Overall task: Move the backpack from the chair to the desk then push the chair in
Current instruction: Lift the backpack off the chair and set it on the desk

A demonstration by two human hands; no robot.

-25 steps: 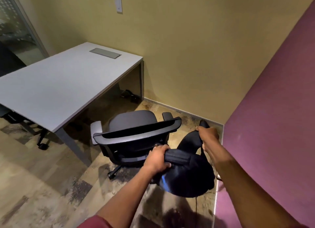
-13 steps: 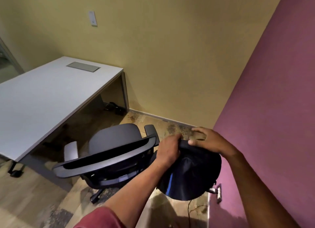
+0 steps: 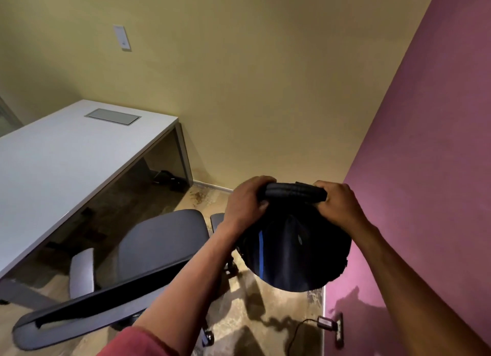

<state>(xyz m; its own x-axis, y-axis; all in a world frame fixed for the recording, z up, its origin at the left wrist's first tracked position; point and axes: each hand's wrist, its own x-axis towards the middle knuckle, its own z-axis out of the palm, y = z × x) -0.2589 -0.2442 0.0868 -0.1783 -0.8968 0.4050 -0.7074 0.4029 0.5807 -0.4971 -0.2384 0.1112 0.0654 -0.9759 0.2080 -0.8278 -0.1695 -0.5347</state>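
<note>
Yellow-walled room, bare white desk (image 3: 66, 164), both hands gripping backpack (image 3: 295, 252), seemingly mid-air

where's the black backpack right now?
In the head view, the black backpack with a blue stripe hangs off the floor at lower right, held by the left hand and right hand, between the grey office chair and the purple wall.
</note>
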